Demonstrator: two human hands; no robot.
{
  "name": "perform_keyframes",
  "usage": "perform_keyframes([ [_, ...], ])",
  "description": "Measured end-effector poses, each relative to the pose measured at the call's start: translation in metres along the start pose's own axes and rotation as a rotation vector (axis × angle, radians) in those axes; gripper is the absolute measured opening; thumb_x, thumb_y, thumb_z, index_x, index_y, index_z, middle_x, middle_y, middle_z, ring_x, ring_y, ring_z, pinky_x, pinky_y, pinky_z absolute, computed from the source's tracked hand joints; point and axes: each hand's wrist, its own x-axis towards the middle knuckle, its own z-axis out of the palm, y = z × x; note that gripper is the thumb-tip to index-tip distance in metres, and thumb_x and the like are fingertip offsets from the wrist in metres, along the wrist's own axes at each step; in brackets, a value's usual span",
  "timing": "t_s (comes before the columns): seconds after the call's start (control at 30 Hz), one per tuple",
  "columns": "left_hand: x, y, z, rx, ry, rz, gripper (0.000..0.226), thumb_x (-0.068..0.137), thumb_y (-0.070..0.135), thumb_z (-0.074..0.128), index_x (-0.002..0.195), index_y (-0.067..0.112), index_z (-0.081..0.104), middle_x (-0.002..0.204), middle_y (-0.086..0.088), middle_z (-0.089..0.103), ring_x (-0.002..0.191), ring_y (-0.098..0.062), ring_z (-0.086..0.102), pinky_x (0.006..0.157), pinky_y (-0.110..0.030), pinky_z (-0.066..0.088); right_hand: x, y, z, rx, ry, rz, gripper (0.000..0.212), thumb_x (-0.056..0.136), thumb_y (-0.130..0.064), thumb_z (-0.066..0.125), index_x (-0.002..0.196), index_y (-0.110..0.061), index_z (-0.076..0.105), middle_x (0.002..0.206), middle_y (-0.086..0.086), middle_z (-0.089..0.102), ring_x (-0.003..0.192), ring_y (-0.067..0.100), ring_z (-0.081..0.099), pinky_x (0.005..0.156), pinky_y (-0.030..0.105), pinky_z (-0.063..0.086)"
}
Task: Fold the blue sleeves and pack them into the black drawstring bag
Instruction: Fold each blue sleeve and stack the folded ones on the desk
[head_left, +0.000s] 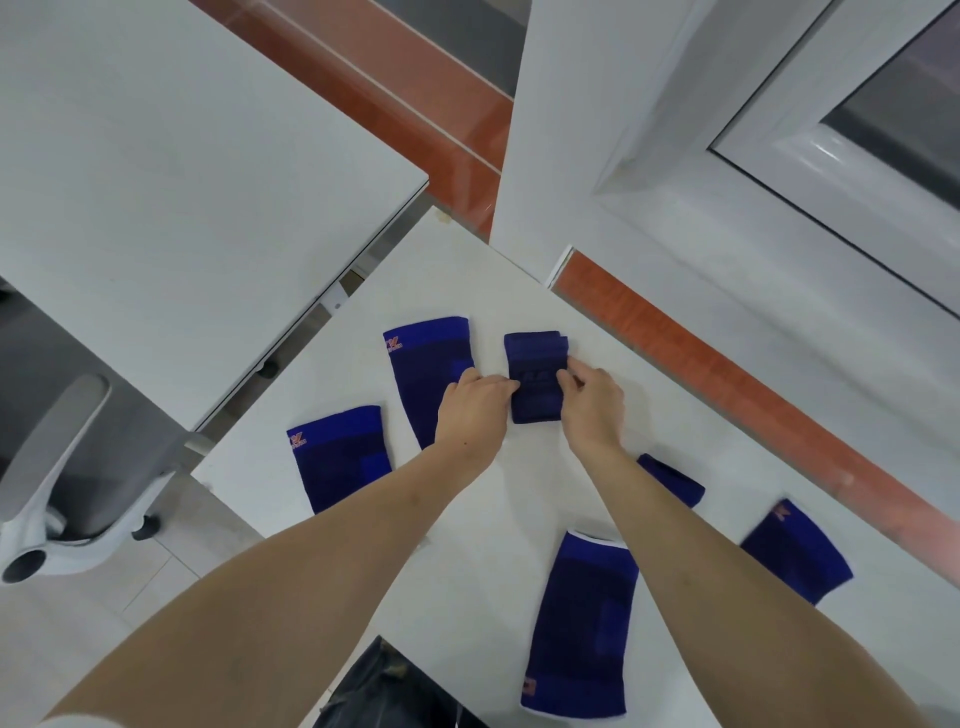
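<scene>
In the head view, both hands work on one folded blue sleeve (535, 379) lying on the white desk (467, 519), toward its far side; the left hand (472, 410) pinches the sleeve's left edge with curled fingers (506, 387), and the right hand (592, 402) grips its right edge, fingers (569, 382) bent over the cloth; the sleeve looks already doubled over, so the fold is probably being finished, and it would go best if both edges are drawn level, the layers pressed flat and the corners matched before either hand lets go; five more sleeves lie flat and unfolded: one (426, 369) just beside the left hand and partly under it, one (337, 457) nearer the left edge, a long one (582, 623) near the front, one (795, 553) at the right, and one (675, 480) partly hidden behind the right forearm; a dark crumpled thing (384, 686) at the desk's near edge may be the black drawstring bag, though I cannot tell for sure; a second desk (156, 156) stands to the left, a grey chair (62, 467) below it, with a white window frame (727, 182) and a reddish band (675, 332) beyond.
</scene>
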Motion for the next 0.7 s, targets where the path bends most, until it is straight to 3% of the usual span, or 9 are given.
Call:
perform_keyframes([
  [0.2, -0.002, 0.002, 0.007, -0.192, 0.017, -0.142, 0.033, 0.108, 0.015, 0.043, 0.13, 0.021, 0.067, 0.111, -0.003, 0.072, 0.103, -0.024, 0.059, 0.084, -0.041, 0.055, 0.0, -0.008, -0.004, 0.193, -0.037, 0.11, 0.023, 0.102, -0.028, 0.061, 0.117, -0.018, 0.075, 0.103, -0.001, 0.073, 0.094, 0.017, 0.068, 0.075, 0.027, 0.052],
  [0.33, -0.001, 0.007, 0.009, -0.319, 0.024, -0.229, 0.028, 0.106, 0.018, 0.045, 0.119, 0.023, 0.07, 0.099, -0.001, 0.069, 0.088, -0.016, 0.061, 0.07, -0.027, 0.051, -0.003, -0.005, -0.005, 0.309, -0.104, 0.213, 0.018, 0.099, -0.023, 0.065, 0.111, -0.013, 0.074, 0.102, 0.002, 0.075, 0.096, 0.021, 0.071, 0.084, 0.038, 0.06],
  [0.43, -0.002, 0.016, 0.003, -0.431, -0.003, -0.309, 0.023, 0.105, 0.017, 0.049, 0.115, 0.016, 0.069, 0.1, 0.001, 0.07, 0.086, -0.014, 0.064, 0.07, -0.027, 0.055, -0.009, -0.001, -0.011, 0.309, -0.122, 0.191, 0.017, 0.099, -0.022, 0.065, 0.112, -0.013, 0.072, 0.104, 0.002, 0.074, 0.098, 0.02, 0.07, 0.088, 0.041, 0.061],
  [0.53, -0.002, 0.022, 0.003, -0.608, -0.005, -0.413, 0.02, 0.104, 0.017, 0.053, 0.118, 0.016, 0.067, 0.108, 0.002, 0.07, 0.09, -0.01, 0.064, 0.07, -0.019, 0.05, -0.016, -0.001, -0.019, 0.336, -0.139, 0.177, 0.018, 0.099, -0.023, 0.066, 0.114, -0.013, 0.071, 0.106, 0.001, 0.074, 0.1, 0.02, 0.07, 0.09, 0.041, 0.061],
  [0.7, -0.002, 0.033, 0.0, -0.814, 0.012, -0.466, 0.029, 0.101, 0.023, 0.062, 0.129, 0.017, 0.059, 0.117, 0.004, 0.066, 0.093, -0.009, 0.063, 0.064, -0.014, 0.045, -0.033, -0.004, -0.038, 0.458, -0.128, 0.174, 0.02, 0.101, -0.021, 0.066, 0.119, -0.014, 0.069, 0.111, 0.002, 0.074, 0.103, 0.019, 0.071, 0.093, 0.039, 0.061],
])
